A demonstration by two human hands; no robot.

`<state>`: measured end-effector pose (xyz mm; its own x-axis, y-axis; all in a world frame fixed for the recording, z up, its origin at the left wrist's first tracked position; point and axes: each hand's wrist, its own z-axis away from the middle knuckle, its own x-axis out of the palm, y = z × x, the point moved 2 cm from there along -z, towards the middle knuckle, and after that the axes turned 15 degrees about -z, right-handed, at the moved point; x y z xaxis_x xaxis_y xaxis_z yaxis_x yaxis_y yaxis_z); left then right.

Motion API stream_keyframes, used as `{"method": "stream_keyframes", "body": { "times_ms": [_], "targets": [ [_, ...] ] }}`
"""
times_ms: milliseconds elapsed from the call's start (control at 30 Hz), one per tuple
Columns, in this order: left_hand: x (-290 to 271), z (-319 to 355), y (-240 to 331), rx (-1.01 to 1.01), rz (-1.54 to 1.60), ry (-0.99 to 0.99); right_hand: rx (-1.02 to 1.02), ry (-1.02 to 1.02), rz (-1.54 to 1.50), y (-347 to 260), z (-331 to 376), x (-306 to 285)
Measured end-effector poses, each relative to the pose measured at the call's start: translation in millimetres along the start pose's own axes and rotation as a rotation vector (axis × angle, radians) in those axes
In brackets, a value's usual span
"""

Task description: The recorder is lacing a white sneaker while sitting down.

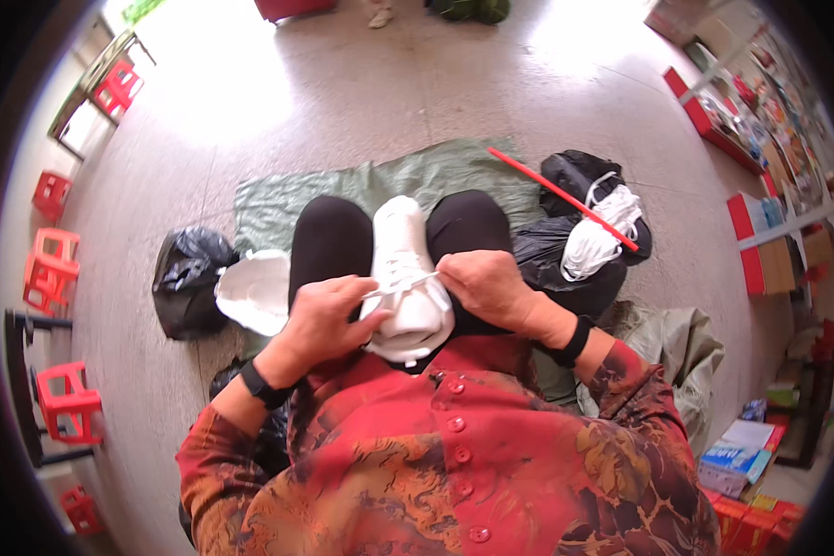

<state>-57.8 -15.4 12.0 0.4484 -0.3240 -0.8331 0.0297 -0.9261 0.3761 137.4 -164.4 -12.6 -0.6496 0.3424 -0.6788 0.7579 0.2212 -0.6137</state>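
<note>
Right now one white lace-up sneaker [403,278] sits wedged between the person's knees, toe pointing far, and both hands are on its white shoelace [400,287]. The left hand [322,320] is closed, pinching the lace's left end; the right hand [485,285] is closed too, pinching the right end just beside the tongue. Risk, as I read it: uneven pulling could drag the lace out of an eyelet, or the shoe could slip off the lap. Counting: one sneaker in the lap, one more white shoe [255,292] on the left, one red stick [562,196] far right, one bundle of white laces [598,236] on a black plastic bag [565,269], another black bag [185,278] left, on the green floor sheet [278,204].
</note>
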Motion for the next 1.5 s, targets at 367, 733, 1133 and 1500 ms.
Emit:
{"method": "stream_keyframes", "body": {
  "times_ms": [367, 733, 1133, 1500],
  "targets": [
    [-17, 48, -47, -0.387, 0.039, -0.008, 0.462, 0.457, -1.763, 12, 14, -41],
    [-82, 140, -134, -0.798, 1.787, 0.485, 0.183, 1.180, -1.778, 113, 137, -172],
    [-119, 213, -263, -0.709, 1.702, 0.842, 0.526, 0.195, -0.815, -5, 40, -47],
    [-20, 18, -15, -0.755, 0.727, -0.202, 0.416, 0.102, -0.438, -7, 19, -6]
  ]
}}
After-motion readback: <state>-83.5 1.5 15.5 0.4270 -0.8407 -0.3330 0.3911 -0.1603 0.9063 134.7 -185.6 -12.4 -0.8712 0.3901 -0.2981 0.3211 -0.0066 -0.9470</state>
